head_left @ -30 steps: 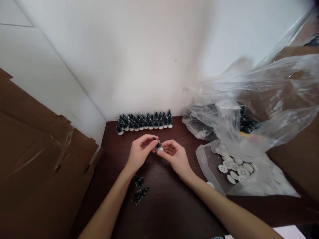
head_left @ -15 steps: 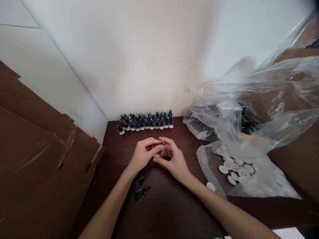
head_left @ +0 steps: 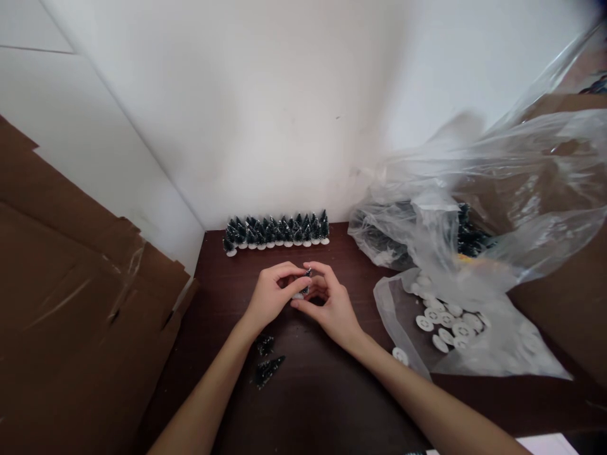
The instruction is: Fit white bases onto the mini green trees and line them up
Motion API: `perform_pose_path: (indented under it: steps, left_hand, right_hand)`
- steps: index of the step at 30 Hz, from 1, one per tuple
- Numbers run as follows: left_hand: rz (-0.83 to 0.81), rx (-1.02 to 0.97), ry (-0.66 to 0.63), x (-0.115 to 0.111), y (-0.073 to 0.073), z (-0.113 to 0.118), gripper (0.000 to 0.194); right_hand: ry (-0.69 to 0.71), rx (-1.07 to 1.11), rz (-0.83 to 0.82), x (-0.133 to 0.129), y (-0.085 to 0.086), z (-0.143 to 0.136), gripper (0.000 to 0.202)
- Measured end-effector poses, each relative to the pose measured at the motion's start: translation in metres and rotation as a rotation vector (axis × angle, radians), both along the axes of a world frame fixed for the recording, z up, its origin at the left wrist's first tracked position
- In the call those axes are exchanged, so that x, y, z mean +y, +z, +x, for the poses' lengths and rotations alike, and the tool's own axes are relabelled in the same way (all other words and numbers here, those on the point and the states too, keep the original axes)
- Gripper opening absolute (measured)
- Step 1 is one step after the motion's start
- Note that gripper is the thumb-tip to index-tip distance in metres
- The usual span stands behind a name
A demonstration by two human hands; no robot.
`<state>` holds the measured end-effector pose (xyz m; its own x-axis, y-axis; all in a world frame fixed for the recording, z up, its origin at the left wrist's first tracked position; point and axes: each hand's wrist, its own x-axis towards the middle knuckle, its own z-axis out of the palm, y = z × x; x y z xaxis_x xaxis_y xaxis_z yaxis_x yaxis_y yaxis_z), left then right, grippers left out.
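Note:
Between my two hands, in the middle of the head view, is a miniature Christmas tree [head_left: 306, 290], dark green with white-flecked tips and a white round base. My left hand [head_left: 275, 289] pinches it from the left, thumb across its front. From the right, my right hand [head_left: 331, 304] closes round it, with the index finger near the tip and the thumb by the base. My fingers hide much of the tree. Two loose trees without visible bases lie by my left forearm: one tree [head_left: 264, 344] partly behind it, another tree [head_left: 269, 371] nearer me.
Several finished-looking trees [head_left: 277, 232] with white bases stand in rows along the wall. At right, a clear plastic bag [head_left: 393, 297] holds white round bases [head_left: 462, 330]; a loose base [head_left: 400, 356] lies at its edge. Cardboard [head_left: 85, 316] rises at left. More trees [head_left: 472, 237] show among plastic sheeting.
Both hands stay in nearly the same place round the tree. Slightly more of the tree's upper part shows between my fingers.

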<state>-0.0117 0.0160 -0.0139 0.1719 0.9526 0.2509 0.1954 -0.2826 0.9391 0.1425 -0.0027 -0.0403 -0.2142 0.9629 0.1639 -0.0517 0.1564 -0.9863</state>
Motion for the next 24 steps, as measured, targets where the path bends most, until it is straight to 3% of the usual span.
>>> perform_pose_path:
  steps: [7, 24]
  left_hand:
    - [0.007, 0.023, 0.011, 0.0004, -0.0015, -0.0007, 0.015]
    - [-0.012, 0.029, 0.0, 0.001, -0.001, -0.0012, 0.016]
  right_hand:
    - [-0.005, -0.026, 0.004, -0.0003, -0.0016, 0.0012, 0.07]
    - [-0.025, -0.093, 0.069, 0.0007, -0.0012, 0.0002, 0.062]
